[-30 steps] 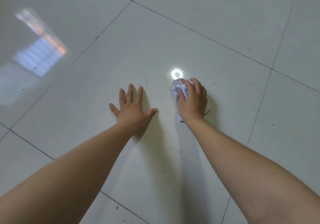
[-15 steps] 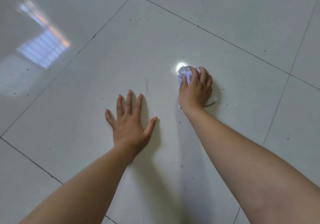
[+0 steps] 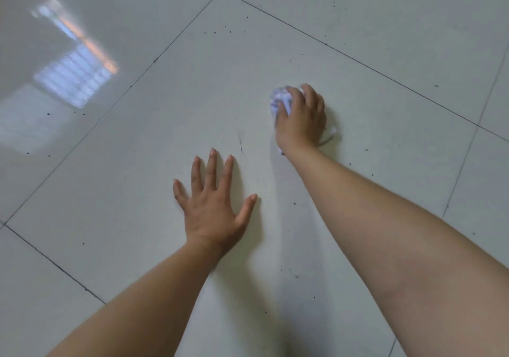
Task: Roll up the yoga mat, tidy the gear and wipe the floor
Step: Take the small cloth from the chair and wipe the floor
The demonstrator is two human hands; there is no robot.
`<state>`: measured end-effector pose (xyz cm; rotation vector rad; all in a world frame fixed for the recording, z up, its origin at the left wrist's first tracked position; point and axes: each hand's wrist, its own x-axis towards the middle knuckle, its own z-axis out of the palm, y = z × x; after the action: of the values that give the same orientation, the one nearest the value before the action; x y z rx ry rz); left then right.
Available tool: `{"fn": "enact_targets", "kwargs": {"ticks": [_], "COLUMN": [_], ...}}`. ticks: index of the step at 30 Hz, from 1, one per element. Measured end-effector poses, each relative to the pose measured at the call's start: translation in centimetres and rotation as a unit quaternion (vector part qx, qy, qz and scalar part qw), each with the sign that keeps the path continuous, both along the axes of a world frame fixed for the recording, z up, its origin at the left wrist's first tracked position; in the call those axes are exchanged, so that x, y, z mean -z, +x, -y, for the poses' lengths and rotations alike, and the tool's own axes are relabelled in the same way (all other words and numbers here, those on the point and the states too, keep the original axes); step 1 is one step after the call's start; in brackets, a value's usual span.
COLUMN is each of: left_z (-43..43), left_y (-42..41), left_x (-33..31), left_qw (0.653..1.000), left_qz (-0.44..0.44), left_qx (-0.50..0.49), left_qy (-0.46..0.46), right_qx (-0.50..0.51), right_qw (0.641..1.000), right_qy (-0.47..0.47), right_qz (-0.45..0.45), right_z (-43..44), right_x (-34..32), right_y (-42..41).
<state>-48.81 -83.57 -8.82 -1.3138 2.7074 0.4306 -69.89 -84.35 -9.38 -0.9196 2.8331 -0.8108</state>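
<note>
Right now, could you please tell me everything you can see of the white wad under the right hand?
The wad is white with a bluish tint, crumpled and creased, thin cloth or tissue; I cannot tell which. The right hand covers most of it, curled over it and pressing it on the tiled floor. Its bunched end shows ahead of the hand; small bits peek out beside the wrist.

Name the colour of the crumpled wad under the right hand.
White with a bluish cast; the wad shows best in the head view.
</note>
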Motion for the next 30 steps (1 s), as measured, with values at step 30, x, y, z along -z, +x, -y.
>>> {"fn": "enact_targets", "kwargs": {"ticks": [30], "left_z": [-7.3], "left_y": [-2.8], "left_x": [-2.7], "left_qw": [0.982], "left_qz": [-0.007], "left_qx": [0.189], "left_qy": [0.023], "right_qx": [-0.041], "right_qw": [0.994], "right_qy": [0.065], "right_qz": [-0.075], "right_z": [-28.6], "right_x": [0.3], "right_y": [9.5]}}
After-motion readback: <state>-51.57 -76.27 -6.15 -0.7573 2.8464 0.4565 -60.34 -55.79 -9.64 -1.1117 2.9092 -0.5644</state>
